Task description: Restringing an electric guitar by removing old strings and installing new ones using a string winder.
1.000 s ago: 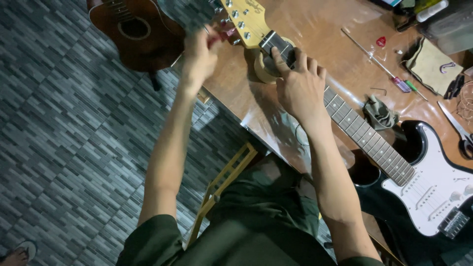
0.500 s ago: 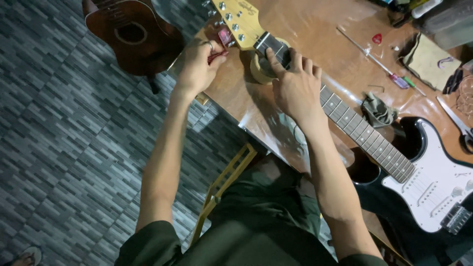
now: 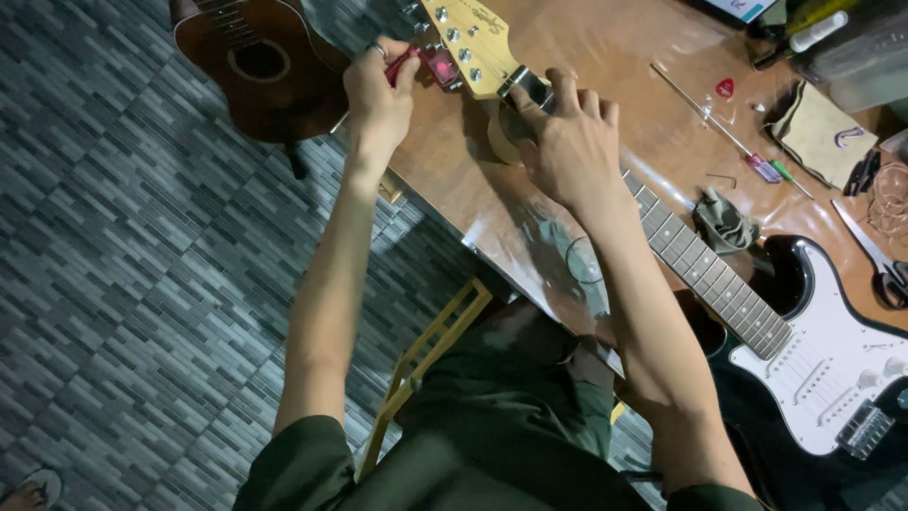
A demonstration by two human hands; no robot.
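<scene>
Red string winder [image 3: 427, 64] pinched in my left hand [image 3: 378, 90] at headstock [image 3: 470, 43] tuners. My right hand [image 3: 567, 142] clamps guitar neck [image 3: 705, 270] near nut. Electric guitar lies across brown counter [image 3: 605, 57]; acoustic guitar [image 3: 255, 66] on floor.

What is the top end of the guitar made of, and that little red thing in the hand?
The headstock looks like pale wood with a glossy coat: yellowish grain, soft shine. Its tuning pegs look like metal, silvery and glinting. The red tool in the left hand seems to be plastic, see-through and shiny, though it is partly hidden.
</scene>
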